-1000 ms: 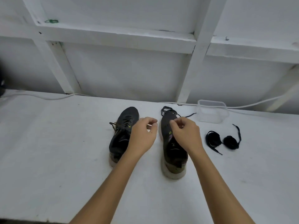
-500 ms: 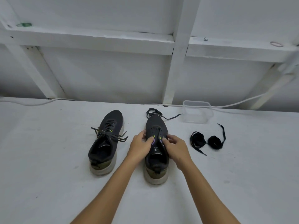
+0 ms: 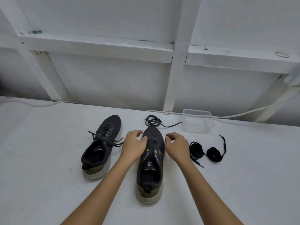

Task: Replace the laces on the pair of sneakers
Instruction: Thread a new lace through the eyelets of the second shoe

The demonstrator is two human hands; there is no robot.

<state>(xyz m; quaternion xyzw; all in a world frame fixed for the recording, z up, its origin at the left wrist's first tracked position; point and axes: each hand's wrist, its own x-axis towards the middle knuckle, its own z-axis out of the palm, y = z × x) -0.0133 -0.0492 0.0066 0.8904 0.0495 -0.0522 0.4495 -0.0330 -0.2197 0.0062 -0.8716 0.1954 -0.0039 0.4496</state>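
Observation:
Two dark sneakers stand on the white table, toes pointing away from me. The left sneaker [image 3: 102, 146] still carries its dark lace, ends loose. The right sneaker [image 3: 151, 161] has bare eyelets. My left hand [image 3: 133, 143] sits at this shoe's left side, thumb touching the upper, fingers loosely curled. Just off the shoe's right side, my right hand [image 3: 177, 145] hovers with curled fingers and holds nothing. A removed lace [image 3: 153, 121] lies tangled beyond the toe. Two coiled black laces [image 3: 196, 151] [image 3: 214, 154] lie to the right.
A clear plastic container [image 3: 197, 120] stands at the back right of the table [image 3: 40, 176]. A white cable [image 3: 243, 113] runs along the table's far edge. White wooden framing [image 3: 177, 70] rises right behind the table.
Both hands have let go of the right sneaker's eyelet flaps and spread apart to either side of it. The view has shifted slightly.

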